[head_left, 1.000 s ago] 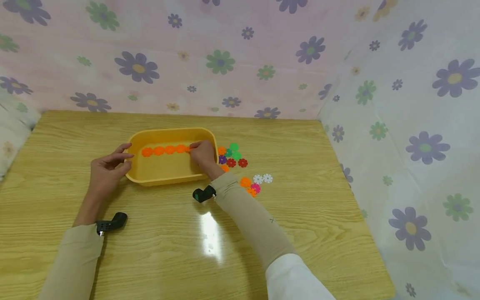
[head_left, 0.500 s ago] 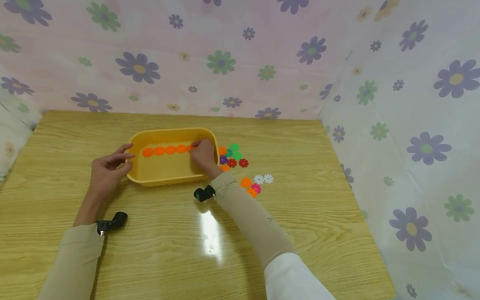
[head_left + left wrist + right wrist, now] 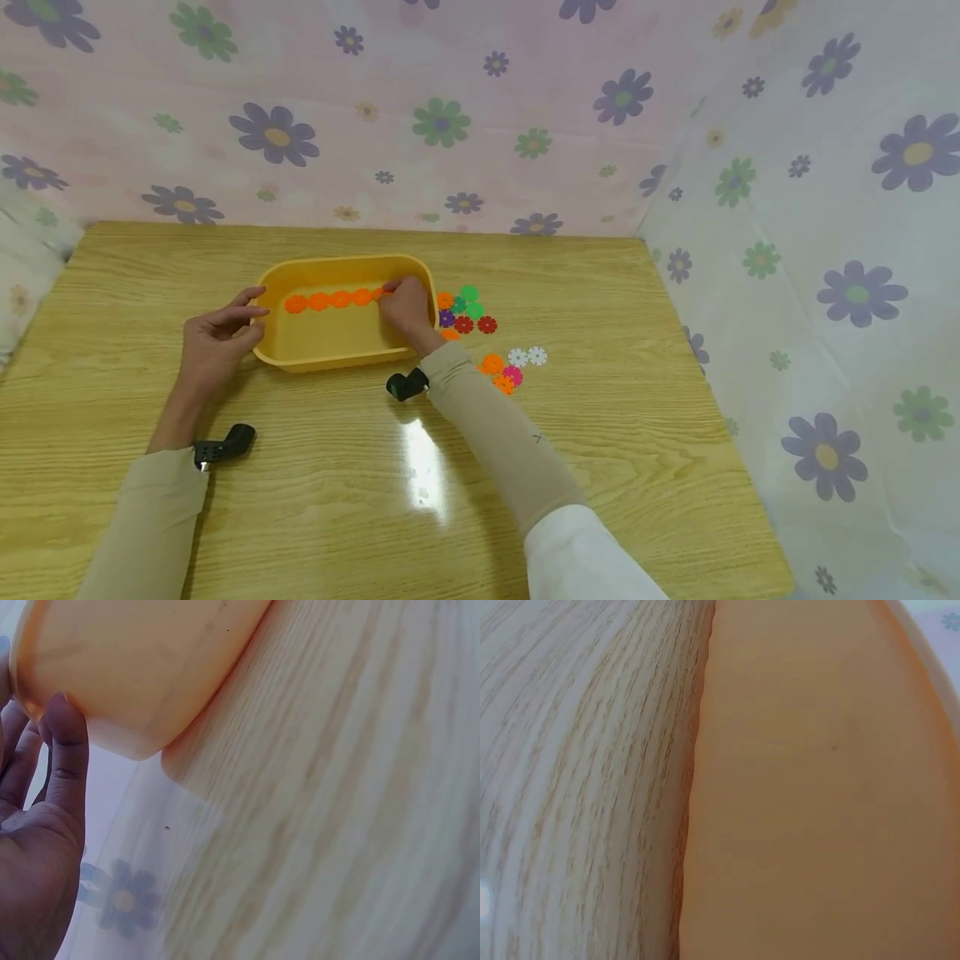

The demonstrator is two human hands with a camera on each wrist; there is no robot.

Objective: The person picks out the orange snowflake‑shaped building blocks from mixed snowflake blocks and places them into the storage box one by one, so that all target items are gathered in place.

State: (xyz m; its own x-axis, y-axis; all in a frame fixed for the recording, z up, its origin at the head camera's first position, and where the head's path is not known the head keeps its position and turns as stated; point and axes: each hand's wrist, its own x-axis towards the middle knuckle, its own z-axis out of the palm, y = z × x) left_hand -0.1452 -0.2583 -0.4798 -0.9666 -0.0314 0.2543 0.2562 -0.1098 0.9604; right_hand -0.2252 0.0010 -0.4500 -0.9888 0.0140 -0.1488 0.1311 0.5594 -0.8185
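Note:
A yellow plastic basin (image 3: 337, 362) stands on the wooden table, with a row of orange notched discs (image 3: 341, 299) lying along its floor. The left hand (image 3: 217, 342) holds the basin's left rim, fingers over the edge and thumb against the outer wall, as the left wrist view also shows. Inside the basin at the right, the right hand (image 3: 407, 308) pinches an orange notched disc (image 3: 380, 294) at the right end of the row. That disc is partly covered by the fingers. The right wrist view shows only the basin's outer wall (image 3: 817, 787) and the table; the hand is out of it.
Right of the basin lie loose notched discs: green discs (image 3: 469, 293), a purple disc (image 3: 447, 319), red discs (image 3: 487, 325) and others. Nearer the right sleeve are white discs (image 3: 537, 356), a pink disc (image 3: 513, 376) and orange discs (image 3: 492, 363). Flowered cloth (image 3: 345, 100) hangs behind the table.
At the right fingertips, the orange disc has shifted slightly away from the person. The left hand and the basin look unmoved.

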